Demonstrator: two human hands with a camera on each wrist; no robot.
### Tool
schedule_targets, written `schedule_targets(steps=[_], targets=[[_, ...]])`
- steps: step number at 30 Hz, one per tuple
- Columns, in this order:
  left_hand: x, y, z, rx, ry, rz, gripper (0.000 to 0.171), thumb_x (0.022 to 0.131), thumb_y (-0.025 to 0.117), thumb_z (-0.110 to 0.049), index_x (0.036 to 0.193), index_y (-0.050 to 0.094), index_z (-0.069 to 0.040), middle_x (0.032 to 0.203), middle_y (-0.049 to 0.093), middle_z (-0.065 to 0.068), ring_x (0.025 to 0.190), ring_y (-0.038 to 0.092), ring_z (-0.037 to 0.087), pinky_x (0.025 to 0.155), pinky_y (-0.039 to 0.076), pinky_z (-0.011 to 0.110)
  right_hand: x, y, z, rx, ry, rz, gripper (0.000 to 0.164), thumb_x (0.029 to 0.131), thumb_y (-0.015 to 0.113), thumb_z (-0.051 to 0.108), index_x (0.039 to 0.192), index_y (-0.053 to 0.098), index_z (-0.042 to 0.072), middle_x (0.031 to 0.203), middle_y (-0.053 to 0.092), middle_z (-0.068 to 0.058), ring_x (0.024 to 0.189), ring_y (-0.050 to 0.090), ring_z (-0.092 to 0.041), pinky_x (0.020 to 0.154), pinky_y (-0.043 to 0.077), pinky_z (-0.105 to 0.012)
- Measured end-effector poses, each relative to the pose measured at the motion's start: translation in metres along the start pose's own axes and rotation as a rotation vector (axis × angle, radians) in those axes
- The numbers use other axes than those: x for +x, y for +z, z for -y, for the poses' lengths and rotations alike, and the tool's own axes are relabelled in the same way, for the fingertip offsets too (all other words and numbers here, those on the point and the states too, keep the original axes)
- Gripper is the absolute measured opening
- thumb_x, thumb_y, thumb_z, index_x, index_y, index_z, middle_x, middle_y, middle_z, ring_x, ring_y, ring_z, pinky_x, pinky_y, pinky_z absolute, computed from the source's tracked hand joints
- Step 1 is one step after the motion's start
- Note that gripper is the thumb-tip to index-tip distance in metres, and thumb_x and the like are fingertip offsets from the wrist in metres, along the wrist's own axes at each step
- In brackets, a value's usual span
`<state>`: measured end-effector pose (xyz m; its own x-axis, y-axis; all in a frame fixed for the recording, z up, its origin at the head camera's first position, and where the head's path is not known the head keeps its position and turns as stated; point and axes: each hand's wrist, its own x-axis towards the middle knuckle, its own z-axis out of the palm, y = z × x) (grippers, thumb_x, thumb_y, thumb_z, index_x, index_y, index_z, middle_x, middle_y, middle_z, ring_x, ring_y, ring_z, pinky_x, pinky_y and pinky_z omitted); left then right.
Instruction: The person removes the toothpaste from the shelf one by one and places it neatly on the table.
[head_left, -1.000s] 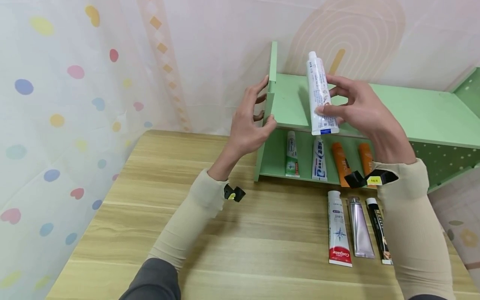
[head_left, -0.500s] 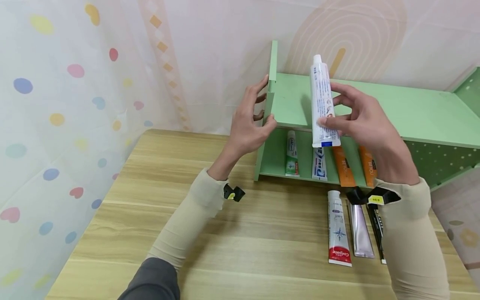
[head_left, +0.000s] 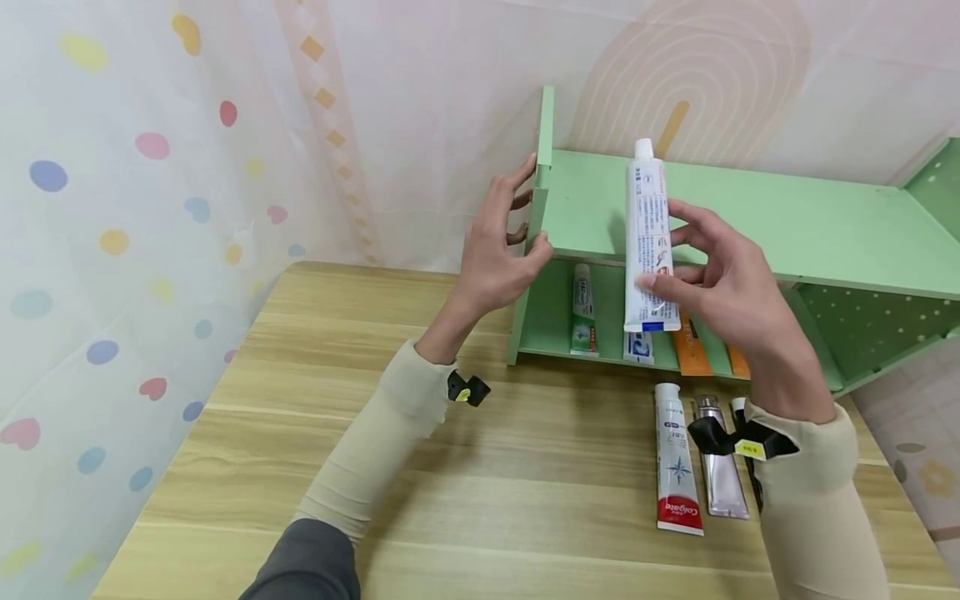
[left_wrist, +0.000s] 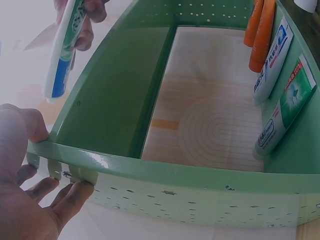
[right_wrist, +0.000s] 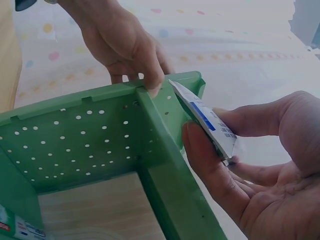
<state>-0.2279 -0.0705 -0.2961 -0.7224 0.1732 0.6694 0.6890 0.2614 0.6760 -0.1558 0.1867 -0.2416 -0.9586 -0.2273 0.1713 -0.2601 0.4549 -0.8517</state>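
Note:
My right hand [head_left: 723, 287] pinches a white toothpaste tube [head_left: 648, 233] between thumb and fingers, cap upward and printed back facing me, in front of the green shelf [head_left: 810, 221]. The left wrist view shows the green and blue front of this tube [left_wrist: 64, 55]. With thumb and fingers on either side of the shelf's left end panel, my left hand [head_left: 495, 250] grips its edge. On the lower level lean a green-and-white tube [head_left: 582, 310], a white-and-blue tube [head_left: 639, 347] partly covered by the held one, and two orange tubes [head_left: 693, 354].
On the wooden table [head_left: 525, 500], before the shelf, lie a red-and-white Colgate tube [head_left: 678, 458], a silvery pink tube [head_left: 725, 487] and a dark tube [head_left: 753, 475] mostly hidden by the right wrist. A patterned curtain [head_left: 420, 125] hangs behind.
My right hand has come down and towards me with the toothpaste tube, which now overlaps the lower level more. The left hand has stayed on the end panel.

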Motion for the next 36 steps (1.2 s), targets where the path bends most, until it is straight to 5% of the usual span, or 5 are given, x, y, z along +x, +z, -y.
schedule_targets(steps=[9, 36], targets=[[0.0, 0.0, -0.002, -0.002, 0.008, -0.001, 0.079, 0.086, 0.059, -0.002, 0.16, 0.035, -0.013, 0.156, 0.043, 0.008, 0.134, 0.057, 0.028, 0.087, 0.063, 0.035, -0.017, 0.005, -0.017, 0.07, -0.13, -0.028, 0.081, 0.09, 0.069, -0.009, 0.159, 0.037, 0.018, 0.119, 0.059, 0.0, 0.086, 0.076, -0.005, 0.067, 0.063, -0.023], [0.001, -0.001, -0.001, 0.009, -0.001, -0.005, 0.078, 0.086, 0.059, -0.001, 0.159, 0.036, -0.014, 0.156, 0.044, 0.006, 0.134, 0.058, 0.028, 0.088, 0.063, 0.037, -0.057, 0.02, -0.054, 0.23, -0.22, 0.029, 0.079, 0.085, 0.066, -0.02, 0.154, 0.039, 0.008, 0.116, 0.06, -0.001, 0.088, 0.078, -0.009, 0.058, 0.063, -0.029]])
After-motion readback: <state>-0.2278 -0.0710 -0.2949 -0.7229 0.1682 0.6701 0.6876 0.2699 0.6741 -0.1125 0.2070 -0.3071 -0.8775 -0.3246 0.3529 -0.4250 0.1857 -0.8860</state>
